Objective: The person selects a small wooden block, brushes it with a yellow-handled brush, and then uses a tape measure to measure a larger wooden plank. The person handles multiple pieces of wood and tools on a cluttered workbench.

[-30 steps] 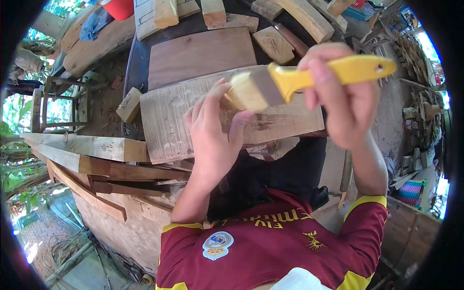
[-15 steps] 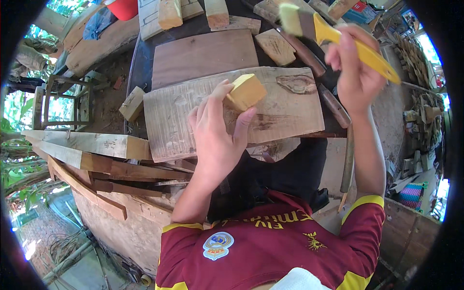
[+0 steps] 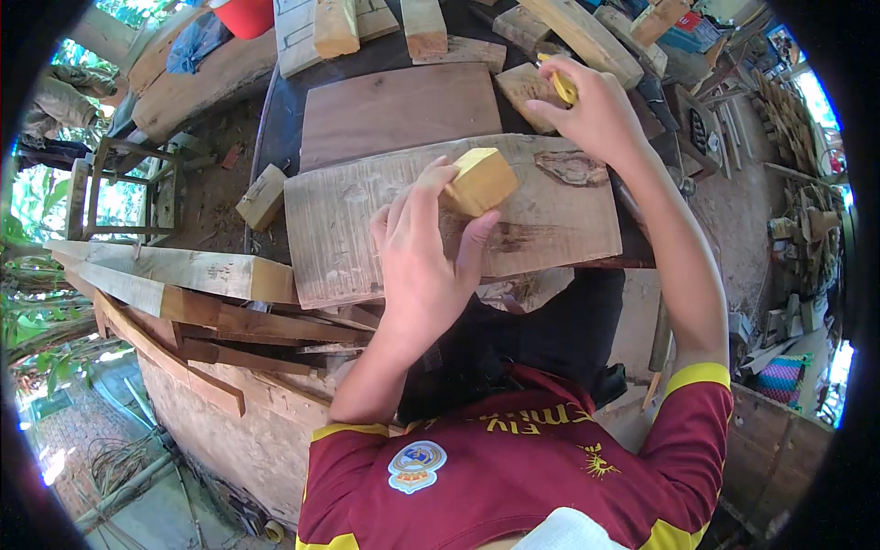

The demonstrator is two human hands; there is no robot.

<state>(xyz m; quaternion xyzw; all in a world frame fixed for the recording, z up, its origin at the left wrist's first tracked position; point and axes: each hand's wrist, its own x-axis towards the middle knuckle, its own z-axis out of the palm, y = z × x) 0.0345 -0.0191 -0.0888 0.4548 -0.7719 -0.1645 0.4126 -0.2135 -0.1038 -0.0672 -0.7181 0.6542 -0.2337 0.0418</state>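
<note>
My left hand [image 3: 426,243] grips a small wooden block [image 3: 483,182] with a yellowish surface, fingers behind it and thumb at its lower edge. The block is held over a wide, rough wooden board [image 3: 339,220]. At the far right of the bench, my right hand [image 3: 600,108] is closed on a paintbrush [image 3: 565,89]. Only part of its yellow handle shows; the bristles are hidden. Just beside that hand lies a short wooden offcut [image 3: 524,90].
Behind the board lies a smooth brown panel [image 3: 399,112]. Several wood pieces, among them a long beam [image 3: 587,41], cover the far side. Long planks [image 3: 202,273] stick out at the left. A red bucket [image 3: 246,16] stands at the far left.
My right hand has moved left and away from me with the paintbrush, from a raised place on the right. The left hand still holds the block; the whole view has shifted slightly.
</note>
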